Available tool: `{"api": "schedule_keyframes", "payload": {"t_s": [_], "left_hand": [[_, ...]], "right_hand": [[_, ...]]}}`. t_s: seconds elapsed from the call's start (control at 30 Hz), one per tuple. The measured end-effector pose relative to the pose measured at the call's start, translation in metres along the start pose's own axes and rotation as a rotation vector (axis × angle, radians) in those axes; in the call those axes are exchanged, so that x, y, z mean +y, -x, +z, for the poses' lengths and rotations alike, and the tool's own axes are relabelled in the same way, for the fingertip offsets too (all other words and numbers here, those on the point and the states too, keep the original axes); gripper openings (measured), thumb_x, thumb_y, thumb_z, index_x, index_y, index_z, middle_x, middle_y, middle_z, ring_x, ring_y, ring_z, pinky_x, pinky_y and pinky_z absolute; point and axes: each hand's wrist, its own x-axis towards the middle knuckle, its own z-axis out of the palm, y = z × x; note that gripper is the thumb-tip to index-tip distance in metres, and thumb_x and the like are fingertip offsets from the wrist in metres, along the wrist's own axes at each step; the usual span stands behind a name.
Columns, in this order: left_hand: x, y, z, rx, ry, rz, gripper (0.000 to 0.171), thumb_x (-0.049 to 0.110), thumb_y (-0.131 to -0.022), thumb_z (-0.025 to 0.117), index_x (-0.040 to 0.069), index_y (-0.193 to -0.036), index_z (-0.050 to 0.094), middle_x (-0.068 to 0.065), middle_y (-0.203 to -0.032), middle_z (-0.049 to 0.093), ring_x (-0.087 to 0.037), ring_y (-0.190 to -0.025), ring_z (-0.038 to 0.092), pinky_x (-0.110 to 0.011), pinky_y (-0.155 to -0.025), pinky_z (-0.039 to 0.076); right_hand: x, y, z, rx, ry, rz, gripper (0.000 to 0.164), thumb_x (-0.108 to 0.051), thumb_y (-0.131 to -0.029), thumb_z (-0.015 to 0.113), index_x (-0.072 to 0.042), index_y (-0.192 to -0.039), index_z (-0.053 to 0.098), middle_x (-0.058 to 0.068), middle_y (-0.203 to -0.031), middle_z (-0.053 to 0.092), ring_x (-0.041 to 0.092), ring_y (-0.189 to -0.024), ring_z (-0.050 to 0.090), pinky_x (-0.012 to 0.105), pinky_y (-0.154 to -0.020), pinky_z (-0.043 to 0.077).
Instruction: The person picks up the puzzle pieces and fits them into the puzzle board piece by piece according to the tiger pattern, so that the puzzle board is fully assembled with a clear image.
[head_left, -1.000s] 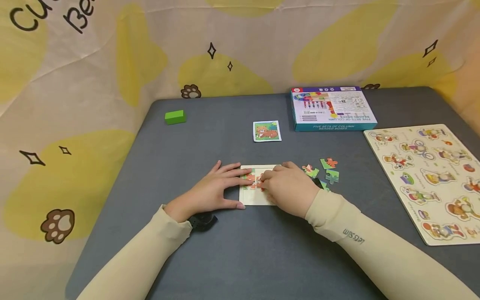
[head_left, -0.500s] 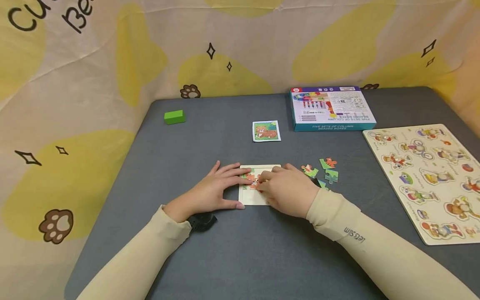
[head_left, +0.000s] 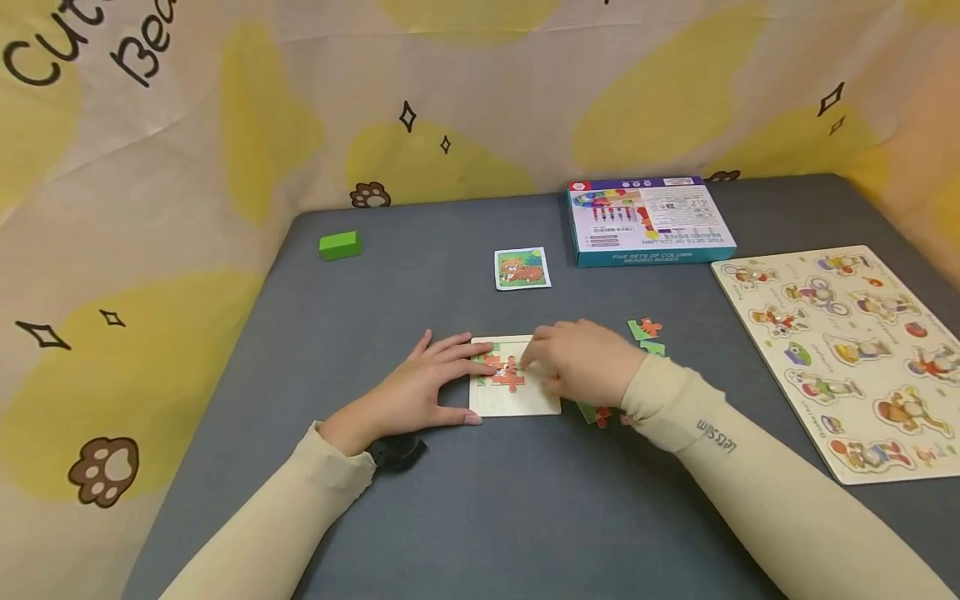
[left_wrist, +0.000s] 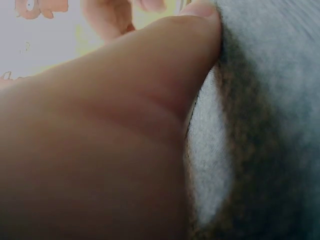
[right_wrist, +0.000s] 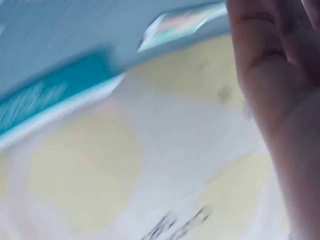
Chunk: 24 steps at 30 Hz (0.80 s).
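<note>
My left hand lies spread over the left part of a small cream puzzle tray, straight fingers resting on it and the thumb at its near left corner. Joined orange puzzle pieces show in the tray beside those fingertips, partly hidden by them. Just to their right, over the tray's right part, is my right hand, its fingers loosely bent and pointing down; no piece shows in its grasp. Loose puzzle pieces lie near the right wrist, partly covered. In the left wrist view an orange piece appears beyond the hand.
Behind the tray lies a tiger picture card. A teal and white box stands at the back, with a large picture board on the right. A green block sits far left. More pieces lie behind the right forearm.
My right fingers have come away from the orange piece, up and to the right, uncovering more of the tray. The left hand keeps its place on it. The head view has shifted slightly.
</note>
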Motion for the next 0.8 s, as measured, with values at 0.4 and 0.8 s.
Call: {"api": "schedule_keyframes", "payload": {"t_s": [0.4, 0.8], "left_hand": [[0.0, 0.002, 0.002, 0.006, 0.009, 0.0, 0.065, 0.046, -0.09, 0.083, 0.03, -0.149, 0.06, 0.01, -0.168, 0.034, -0.021, -0.159, 0.019, -0.067, -0.122, -0.003], [0.001, 0.002, 0.001, 0.007, 0.016, 0.003, 0.064, 0.044, -0.09, 0.084, 0.029, -0.148, 0.06, 0.01, -0.167, 0.035, -0.021, -0.158, 0.02, -0.068, -0.122, -0.002]], "right_hand": [[0.124, 0.034, -0.031, -0.246, -0.244, 0.404, 0.023, -0.017, -0.085, 0.089, -0.007, -0.093, 0.07, 0.006, -0.084, 0.062, 0.026, -0.083, 0.056, 0.041, -0.071, 0.047], [0.098, 0.015, -0.016, -0.19, -0.264, 0.259, 0.025, -0.021, -0.085, 0.09, -0.008, -0.095, 0.071, 0.008, -0.094, 0.057, 0.025, -0.088, 0.055, 0.04, -0.076, 0.05]]}}
